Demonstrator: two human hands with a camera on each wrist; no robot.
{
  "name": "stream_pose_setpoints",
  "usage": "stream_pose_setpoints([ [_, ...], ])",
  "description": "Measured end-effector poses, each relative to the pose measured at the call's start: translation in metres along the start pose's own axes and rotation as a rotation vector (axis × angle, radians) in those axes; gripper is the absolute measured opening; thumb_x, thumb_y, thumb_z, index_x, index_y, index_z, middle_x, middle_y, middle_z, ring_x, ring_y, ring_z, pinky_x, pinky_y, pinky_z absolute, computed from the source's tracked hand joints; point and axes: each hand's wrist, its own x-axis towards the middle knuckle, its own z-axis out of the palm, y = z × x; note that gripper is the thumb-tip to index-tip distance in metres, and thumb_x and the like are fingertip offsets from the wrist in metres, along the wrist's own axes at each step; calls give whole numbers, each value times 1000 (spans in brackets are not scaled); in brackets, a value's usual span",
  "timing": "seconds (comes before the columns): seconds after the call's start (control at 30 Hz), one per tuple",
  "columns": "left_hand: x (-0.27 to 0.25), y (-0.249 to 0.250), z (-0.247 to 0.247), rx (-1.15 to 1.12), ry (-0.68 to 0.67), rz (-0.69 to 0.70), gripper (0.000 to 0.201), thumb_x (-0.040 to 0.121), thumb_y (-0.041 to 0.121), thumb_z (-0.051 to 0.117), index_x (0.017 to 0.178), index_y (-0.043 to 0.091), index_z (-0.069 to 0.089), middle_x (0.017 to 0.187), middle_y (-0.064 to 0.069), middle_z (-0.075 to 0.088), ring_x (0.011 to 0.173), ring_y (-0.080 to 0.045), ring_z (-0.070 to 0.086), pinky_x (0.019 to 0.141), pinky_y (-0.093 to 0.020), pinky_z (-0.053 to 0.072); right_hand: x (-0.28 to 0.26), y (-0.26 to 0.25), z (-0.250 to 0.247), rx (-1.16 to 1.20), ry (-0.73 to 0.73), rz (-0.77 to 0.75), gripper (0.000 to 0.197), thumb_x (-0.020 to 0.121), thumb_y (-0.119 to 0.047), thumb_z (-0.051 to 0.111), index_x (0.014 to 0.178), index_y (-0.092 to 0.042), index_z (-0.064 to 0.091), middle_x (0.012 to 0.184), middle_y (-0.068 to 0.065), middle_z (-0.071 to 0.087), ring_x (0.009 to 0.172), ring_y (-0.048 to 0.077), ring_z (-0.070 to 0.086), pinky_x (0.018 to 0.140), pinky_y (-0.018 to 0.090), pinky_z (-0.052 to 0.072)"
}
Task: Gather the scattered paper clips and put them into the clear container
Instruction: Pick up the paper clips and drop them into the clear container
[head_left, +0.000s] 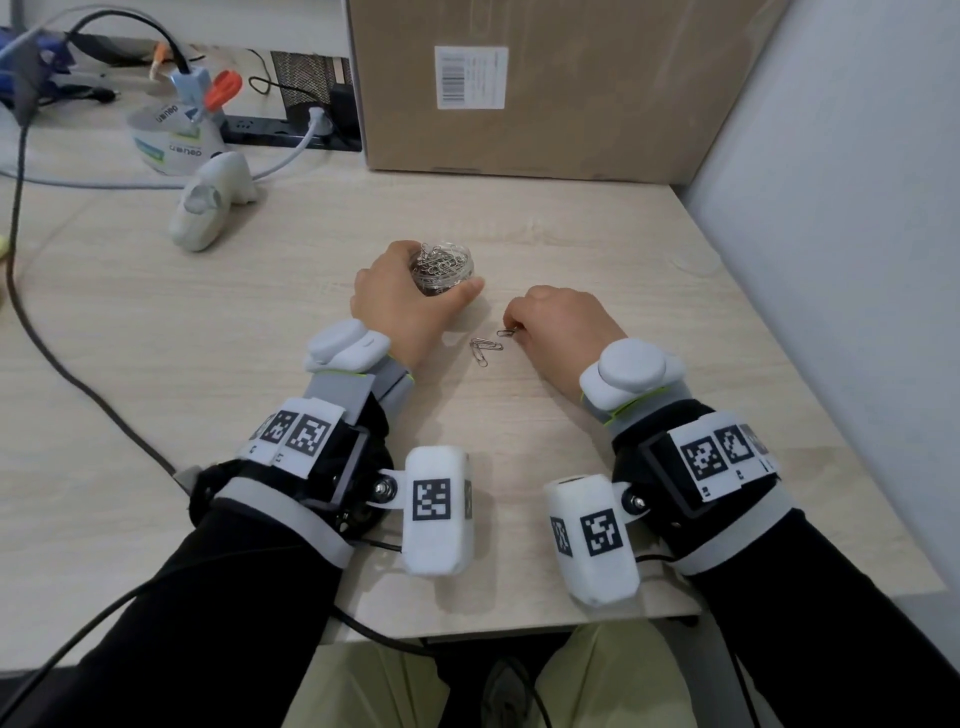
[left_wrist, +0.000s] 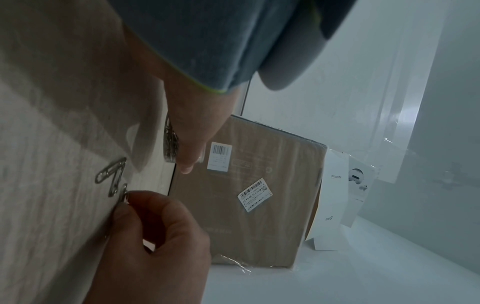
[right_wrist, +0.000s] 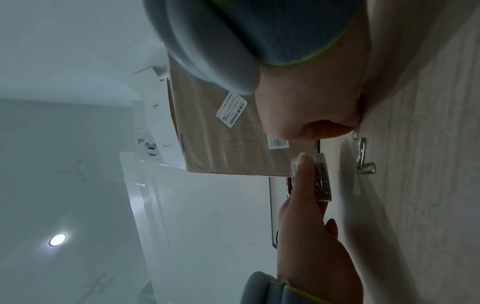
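Observation:
A small clear container, filled with silver paper clips, stands on the wooden desk. My left hand grips it, thumb on its right side and fingers round the far left side. To its right, my right hand pinches one paper clip at the desk surface. A few loose paper clips lie just left of that hand. In the left wrist view, the right hand's fingertips hold the pinched clip next to the loose clips. The right wrist view shows the container beyond the loose clips.
A large cardboard box stands at the back of the desk, and a grey wall runs along its right edge. At the back left are a white handheld device, a power strip and trailing cables.

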Motion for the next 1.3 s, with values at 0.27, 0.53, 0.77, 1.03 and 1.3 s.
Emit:
stream_pose_setpoints([
  [0.27,2,-4,-1,16,-47,21,88,56,67,57,128,17,49,124,-1,61,119,-25,52,100,-41,43,-5,3,-2,73,51,9,25,90,-13,42,105,-8,62,106,12,64,97,32,58,79,36,41],
  [0.53,-1,-5,0,52,-105,73,84,59,64,63,127,17,49,122,-3,61,117,-26,53,99,-41,43,-7,14,11,469,319,111,16,79,-7,58,88,-7,72,86,10,73,77,26,64,77,35,51],
  [0.77,-6,2,7,133,-325,233,88,48,72,60,123,26,51,117,7,63,113,-20,55,100,-45,41,-10,8,1,874,742,151,13,78,-3,64,86,-7,73,78,-3,67,71,1,60,68,9,50],
  [1.03,-8,1,11,137,-352,279,76,51,71,61,118,34,52,109,15,63,109,-15,55,98,-46,40,-10,3,9,741,624,-6,17,84,-16,62,97,-16,74,94,2,74,99,16,64,89,26,47],
  [1.3,4,-3,2,83,148,6,71,63,56,72,124,23,54,121,0,63,118,-26,52,99,-40,41,-14,-7,10,691,426,122,24,79,-37,67,94,-18,70,91,-2,68,84,16,59,77,29,46],
])
